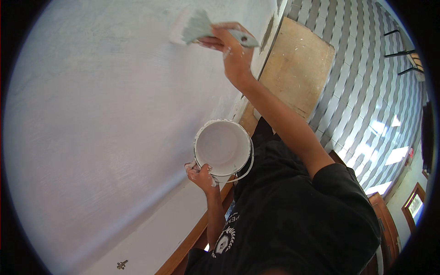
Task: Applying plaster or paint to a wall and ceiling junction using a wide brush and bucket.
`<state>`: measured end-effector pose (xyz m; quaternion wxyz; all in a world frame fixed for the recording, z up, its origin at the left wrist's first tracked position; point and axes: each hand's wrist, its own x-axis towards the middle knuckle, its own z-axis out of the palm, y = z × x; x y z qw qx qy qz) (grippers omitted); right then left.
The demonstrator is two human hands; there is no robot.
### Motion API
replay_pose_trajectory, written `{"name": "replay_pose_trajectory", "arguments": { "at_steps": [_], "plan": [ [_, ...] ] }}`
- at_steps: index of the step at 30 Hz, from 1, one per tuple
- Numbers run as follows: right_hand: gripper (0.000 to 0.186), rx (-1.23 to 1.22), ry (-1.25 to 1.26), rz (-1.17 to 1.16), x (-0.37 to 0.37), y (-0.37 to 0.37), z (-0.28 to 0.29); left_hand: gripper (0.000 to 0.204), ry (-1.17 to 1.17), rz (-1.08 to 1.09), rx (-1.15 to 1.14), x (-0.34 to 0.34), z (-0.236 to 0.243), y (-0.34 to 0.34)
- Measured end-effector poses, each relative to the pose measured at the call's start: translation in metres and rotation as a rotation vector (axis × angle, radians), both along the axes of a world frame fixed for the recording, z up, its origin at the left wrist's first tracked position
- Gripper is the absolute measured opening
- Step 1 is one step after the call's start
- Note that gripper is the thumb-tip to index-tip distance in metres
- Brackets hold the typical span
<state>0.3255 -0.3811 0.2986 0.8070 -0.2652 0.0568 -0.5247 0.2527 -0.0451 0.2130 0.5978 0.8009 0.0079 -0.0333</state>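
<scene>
My right hand (236, 52), smudged with white paint, is closed round the handle of a wide paintbrush (200, 28). The bristles look pressed against the pale wall (114, 105) and are smeared by motion. Lower down, my left hand (200, 176) grips the rim of a white paint bucket (223, 146), its fingers coated in paint. Pale paint shows inside the bucket, which is tipped so that its mouth faces up at me. A thin wire handle hangs down on the bucket's right side. The bucket is beside the wall, in front of my body.
A paint-spotted wooden board (295, 64) lies on the striped tile floor (353, 68) at the upper right. Dark metal legs (399, 53) stand at the far right edge. Brown wood trim (181, 250) runs along the wall's lower side, near a small metal fitting (122, 264).
</scene>
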Motion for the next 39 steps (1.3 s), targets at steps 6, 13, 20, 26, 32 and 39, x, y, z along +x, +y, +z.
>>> {"name": "replay_pose_trajectory", "arguments": {
  "at_steps": [6,13,20,26,32,39],
  "plan": [
    [0.006,0.107,0.388,-0.012,-0.016,-0.002,-0.093,0.030,0.070,0.011,-0.081,-0.001,0.016,-0.013],
    [0.009,-0.107,0.618,-0.064,0.007,-0.004,-0.056,0.029,0.031,0.025,-0.086,-0.004,0.011,-0.014],
    [0.016,-0.244,0.295,-0.111,0.002,-0.001,0.088,0.030,0.074,0.062,-0.166,-0.005,0.022,-0.023],
    [0.014,-0.215,0.057,0.065,-0.013,0.000,0.154,0.030,0.076,0.048,-0.168,-0.004,0.021,-0.022],
    [0.015,-0.312,-0.233,0.019,-0.014,0.029,0.116,0.029,0.066,0.023,-0.201,-0.007,0.021,-0.019],
    [0.006,-0.001,0.029,0.178,-0.029,0.070,0.022,0.030,0.165,-0.006,-0.161,-0.002,0.023,-0.014]
  ]
}}
